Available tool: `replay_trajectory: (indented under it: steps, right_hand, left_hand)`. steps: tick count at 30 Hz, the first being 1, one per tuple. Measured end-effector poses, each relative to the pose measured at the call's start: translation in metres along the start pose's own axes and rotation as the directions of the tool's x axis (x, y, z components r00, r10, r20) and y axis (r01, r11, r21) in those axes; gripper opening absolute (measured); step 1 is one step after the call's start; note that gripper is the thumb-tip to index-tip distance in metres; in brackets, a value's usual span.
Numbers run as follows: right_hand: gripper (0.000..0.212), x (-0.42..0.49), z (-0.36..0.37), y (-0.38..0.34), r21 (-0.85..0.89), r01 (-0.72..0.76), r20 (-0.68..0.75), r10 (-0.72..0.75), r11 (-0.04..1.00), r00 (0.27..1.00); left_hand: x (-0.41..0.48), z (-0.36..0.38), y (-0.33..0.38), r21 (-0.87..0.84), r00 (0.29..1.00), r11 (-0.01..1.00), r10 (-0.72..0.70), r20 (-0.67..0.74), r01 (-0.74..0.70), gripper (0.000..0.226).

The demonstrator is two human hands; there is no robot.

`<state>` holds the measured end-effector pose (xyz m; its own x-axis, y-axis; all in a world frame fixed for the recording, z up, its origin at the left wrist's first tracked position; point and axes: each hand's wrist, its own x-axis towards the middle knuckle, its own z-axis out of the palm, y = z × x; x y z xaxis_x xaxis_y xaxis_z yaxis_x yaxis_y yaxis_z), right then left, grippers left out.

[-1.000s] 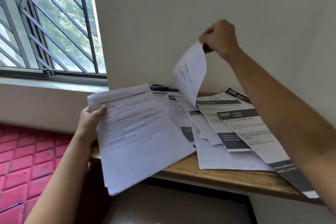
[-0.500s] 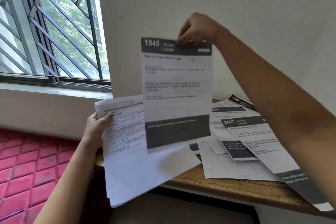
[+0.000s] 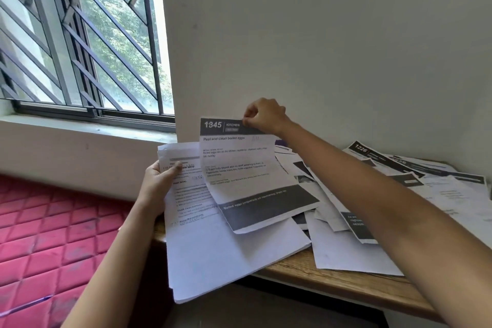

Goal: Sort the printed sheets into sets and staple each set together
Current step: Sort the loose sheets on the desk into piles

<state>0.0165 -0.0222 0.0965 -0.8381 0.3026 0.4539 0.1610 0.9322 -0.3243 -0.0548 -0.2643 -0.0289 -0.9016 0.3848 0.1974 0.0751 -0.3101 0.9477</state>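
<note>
My right hand point(image 3: 263, 116) pinches the top edge of a printed sheet headed "1345 KITCHEN" point(image 3: 239, 168). The sheet's dark lower band lies on a stack of white sheets point(image 3: 226, 250). My left hand point(image 3: 157, 184) grips that stack by its left edge, thumb on top, and the stack hangs over the table's left front corner. To the right, several more printed sheets point(image 3: 346, 247) are spread loosely over the wooden table point(image 3: 332, 282), one headed "1226" point(image 3: 372, 153) at the back. No stapler shows.
A white wall rises directly behind the table. A barred window point(image 3: 80, 34) with a sill is at the left. Below it lies a red quilted cushion point(image 3: 48, 237). The table's front edge runs diagonally down to the right.
My right hand lifted the 1345 sheet off the pile, turned its printed face toward me, and has lowered it leftward onto the stack that my left hand holds.
</note>
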Motion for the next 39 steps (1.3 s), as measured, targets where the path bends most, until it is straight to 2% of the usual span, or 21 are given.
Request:
replay_trajectory:
  steps: [3,9,13,15,19,21,22,24,25,27,28,31,35,39]
  right_hand:
    - [0.015,0.001,0.018,-0.007,-0.014,0.027,-0.049,-0.028,1.000,0.998]
    - [0.017,0.001,0.039,-0.024,-0.063,0.064,-0.101,-0.070,0.996,0.992]
    - [0.019,0.000,0.044,-0.037,-0.023,0.105,-0.099,-0.106,0.994,0.989]
    - [0.026,0.000,0.043,-0.038,0.004,0.118,-0.118,-0.117,0.993,0.986]
    - [0.069,-0.001,0.026,-0.015,0.067,0.021,-0.235,-0.005,0.998,0.972]
    - [0.077,-0.006,0.019,0.007,0.199,-0.085,-0.181,0.122,0.976,0.976]
    - [0.078,-0.007,0.020,0.022,0.285,-0.148,-0.103,0.184,0.947,0.978]
    - [0.074,-0.016,0.021,0.044,0.413,-0.260,0.107,0.236,0.873,0.966]
    - [0.070,-0.021,0.021,0.053,0.446,-0.296,0.220,0.217,0.845,0.951]
    - [0.052,-0.031,0.022,0.063,0.437,-0.346,0.407,0.160,0.831,0.899]
    - [0.043,-0.034,0.023,0.067,0.422,-0.357,0.450,0.149,0.834,0.881]
    - [0.032,-0.041,0.023,0.070,0.399,-0.383,0.428,0.200,0.833,0.881]
    - [0.009,-0.050,0.016,0.066,0.498,-0.414,0.380,0.237,0.762,0.894]
    - [0.018,-0.057,-0.002,0.069,0.633,-0.391,0.288,0.265,0.668,0.920]
  left_hand:
    - [0.001,-0.001,-0.002,0.027,1.000,0.999,0.020,0.002,-0.020,0.003]
    - [-0.001,0.000,-0.001,0.038,0.999,0.999,0.011,0.036,-0.013,0.034]
    - [0.000,-0.001,-0.003,0.043,1.000,0.999,0.020,-0.022,-0.019,0.030]
    - [0.000,-0.001,-0.004,0.026,0.999,0.999,0.034,-0.032,-0.033,0.022]
    - [0.000,-0.002,-0.005,0.007,0.998,0.999,0.042,-0.038,-0.042,0.018]
    - [0.001,-0.003,-0.006,0.004,0.998,0.999,0.045,-0.039,-0.044,0.018]
    - [0.001,-0.003,-0.006,0.005,0.998,0.999,0.044,-0.039,-0.044,0.019]
    - [0.002,-0.003,-0.007,0.009,0.998,0.999,0.046,-0.038,-0.046,0.018]
    - [0.003,-0.004,-0.007,0.007,0.998,0.999,0.048,-0.041,-0.048,0.018]
    - [0.003,-0.003,-0.007,-0.003,0.997,0.999,0.052,-0.051,-0.052,0.018]
    - [0.003,-0.003,-0.007,-0.007,0.997,0.998,0.054,-0.054,-0.055,0.018]
    - [0.001,-0.003,-0.005,-0.003,0.996,0.998,0.058,-0.067,-0.058,0.018]
    - [0.000,-0.004,-0.003,-0.010,0.996,0.999,0.052,-0.077,-0.053,0.018]
    - [-0.001,-0.004,0.000,-0.068,0.996,0.997,0.028,-0.080,-0.034,0.012]
